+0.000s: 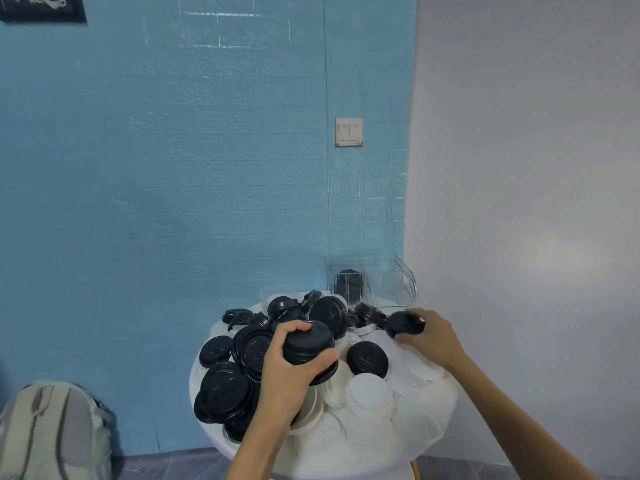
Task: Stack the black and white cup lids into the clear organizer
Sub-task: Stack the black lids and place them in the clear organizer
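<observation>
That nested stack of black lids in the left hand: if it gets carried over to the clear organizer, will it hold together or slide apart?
The stack of black lids looks nested rim in rim, so it probably holds together if kept level. The left hand spans it with thumb and fingers alone, suggesting it is light. Glossy plastic may let the top lids slip if tilted toward the clear organizer.

Dark framed sign (43, 8) at top left, cut-off white letters "IDE" beside a cup drawing

Left hand (294, 372) curled tight in a grip, thumb across front, right hand (429, 336) pinching, forearm extended from lower right
</observation>
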A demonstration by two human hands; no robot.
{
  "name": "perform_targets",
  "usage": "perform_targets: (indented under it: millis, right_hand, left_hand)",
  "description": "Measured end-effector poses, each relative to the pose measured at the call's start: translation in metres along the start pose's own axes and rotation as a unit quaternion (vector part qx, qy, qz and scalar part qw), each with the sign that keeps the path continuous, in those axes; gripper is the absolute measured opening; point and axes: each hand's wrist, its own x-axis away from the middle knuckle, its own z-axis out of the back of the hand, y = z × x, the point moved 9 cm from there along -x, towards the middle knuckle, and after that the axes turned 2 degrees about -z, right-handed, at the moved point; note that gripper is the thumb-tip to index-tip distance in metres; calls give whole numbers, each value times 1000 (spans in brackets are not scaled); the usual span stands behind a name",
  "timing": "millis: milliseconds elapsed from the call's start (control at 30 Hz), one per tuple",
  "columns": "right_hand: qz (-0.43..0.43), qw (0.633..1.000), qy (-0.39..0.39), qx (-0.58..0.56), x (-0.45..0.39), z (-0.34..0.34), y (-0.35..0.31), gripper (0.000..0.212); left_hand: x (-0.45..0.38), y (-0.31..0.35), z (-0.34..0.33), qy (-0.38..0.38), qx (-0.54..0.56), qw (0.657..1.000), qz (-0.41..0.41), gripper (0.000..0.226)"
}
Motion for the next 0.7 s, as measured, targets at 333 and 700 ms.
perform_targets:
  millis: [333, 700]
  right_hand:
    - [120, 945, -192, -235, 78, -31, -148, 51]
    - [138, 953, -201, -182, 89, -58, -162, 45]
  left_hand:
    - [5, 5, -19, -11, 38, 999, -7, 70]
    - [3, 5, -15, -27, -5, 999, -26, 87]
